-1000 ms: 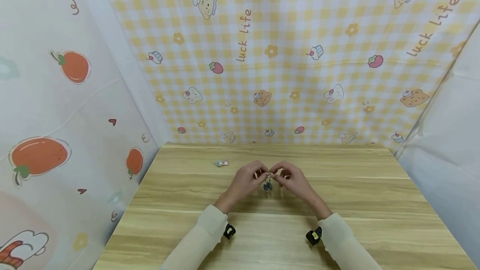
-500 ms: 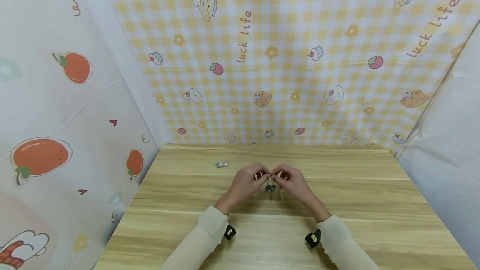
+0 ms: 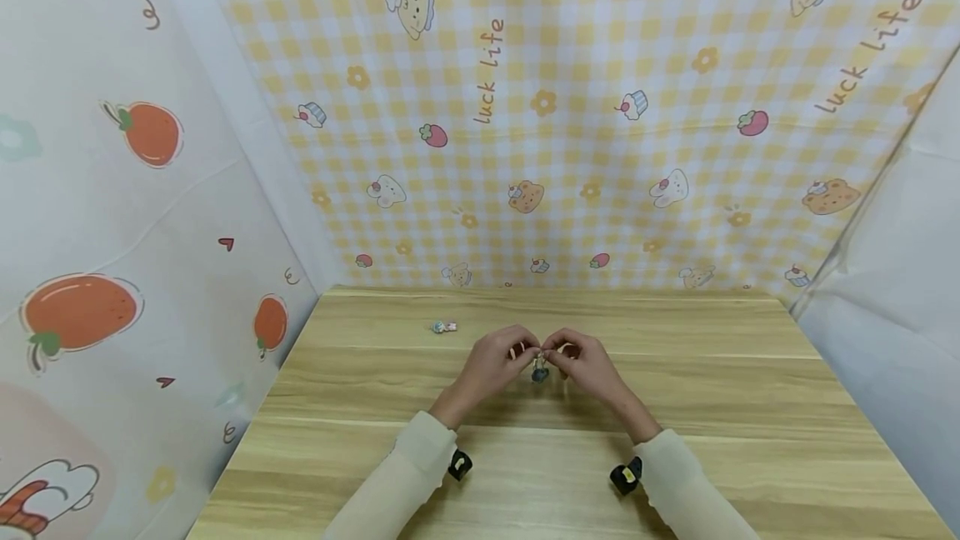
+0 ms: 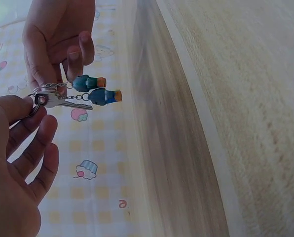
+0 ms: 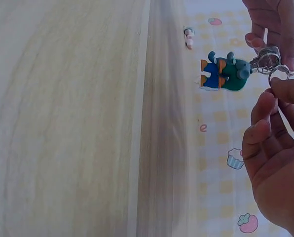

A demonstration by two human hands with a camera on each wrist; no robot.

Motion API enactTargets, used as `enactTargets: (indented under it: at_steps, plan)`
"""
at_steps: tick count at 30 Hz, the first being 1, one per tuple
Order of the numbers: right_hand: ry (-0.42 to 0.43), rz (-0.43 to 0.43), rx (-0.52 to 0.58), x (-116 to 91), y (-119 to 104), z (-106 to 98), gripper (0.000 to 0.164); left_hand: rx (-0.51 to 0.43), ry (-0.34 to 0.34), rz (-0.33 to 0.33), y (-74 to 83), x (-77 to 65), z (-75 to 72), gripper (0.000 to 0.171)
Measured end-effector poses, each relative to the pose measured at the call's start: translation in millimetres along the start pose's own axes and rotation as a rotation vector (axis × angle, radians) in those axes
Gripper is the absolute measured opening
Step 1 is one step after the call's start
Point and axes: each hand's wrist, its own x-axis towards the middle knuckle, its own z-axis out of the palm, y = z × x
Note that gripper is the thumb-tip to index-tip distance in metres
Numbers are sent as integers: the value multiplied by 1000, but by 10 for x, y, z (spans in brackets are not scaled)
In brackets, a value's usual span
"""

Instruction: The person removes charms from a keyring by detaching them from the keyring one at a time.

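Over the middle of the table my left hand (image 3: 501, 352) and right hand (image 3: 581, 354) meet fingertip to fingertip. Between them is a metal key ring (image 5: 279, 66), which the right thumb and fingers pinch from one side and the left fingers from the other. A silver key (image 4: 51, 99) is on it, close to the left fingers in the left wrist view. Two small figure charms, one green (image 4: 83, 82) and one blue (image 4: 101, 97), both with orange feet, hang from short chains. Fingers partly hide the ring, so I cannot tell whether it is spread apart.
A small pale charm (image 3: 442, 327) with pink and light blue parts lies on the wooden table (image 3: 712, 390), behind and left of my hands. A yellow checked cloth (image 3: 585, 140) hangs at the back, and white cloths stand at both sides.
Both hands stay in almost the same place and keep their pinch. The hanging charms have swung and turned, and now overlap in the head view.
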Motion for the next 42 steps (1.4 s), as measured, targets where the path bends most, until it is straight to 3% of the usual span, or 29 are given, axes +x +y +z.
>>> enactTargets:
  at_steps: [9, 19, 31, 42]
  plan:
    - [34, -44, 18, 6, 15, -13, 10, -12, 0, -32, -13, 7, 1, 5]
    - [29, -138, -28, 10, 23, -16, 14, -16, 12, -10, -10, 11, 6, 4]
    - [28, -123, -38, -8, 9, -6, 11, -26, 14, 5, 22, 5, -10, 4]
    - [92, -12, -30, 3, -17, -63, 8, -49, -43, 50, 56, -6, -18, 5]
